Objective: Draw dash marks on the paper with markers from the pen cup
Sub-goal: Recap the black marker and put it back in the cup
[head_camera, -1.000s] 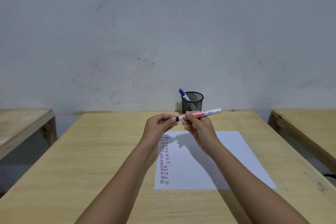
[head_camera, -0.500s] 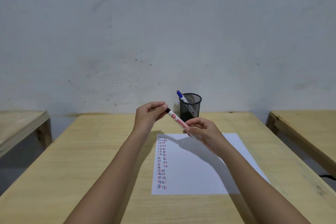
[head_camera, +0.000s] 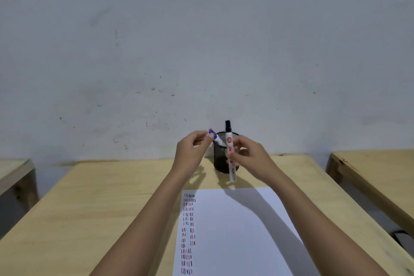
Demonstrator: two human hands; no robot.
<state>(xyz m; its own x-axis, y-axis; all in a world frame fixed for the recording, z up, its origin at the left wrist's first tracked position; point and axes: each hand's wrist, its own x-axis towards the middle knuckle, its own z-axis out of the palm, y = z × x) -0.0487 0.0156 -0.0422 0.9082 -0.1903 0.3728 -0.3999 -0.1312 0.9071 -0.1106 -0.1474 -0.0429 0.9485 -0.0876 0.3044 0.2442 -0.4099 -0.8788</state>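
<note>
My right hand grips a white marker with a red label around its middle. It stands upright just in front of the black mesh pen cup, black end up. My left hand is raised left of the cup, its thumb and forefinger pinched at the blue cap of a blue marker that leans out of the cup. On the table nearer me lies the white paper, with columns of short black, red and blue dashes along its left edge.
The wooden table runs back to a grey wall, with the cup near its far edge. Other wooden tables stand at the left and right, with gaps between. A dark cable lies on the floor at the right.
My right hand has swung the marker from lying level to upright and carried it back toward the cup. My left hand let go of its end and went to the blue marker.
</note>
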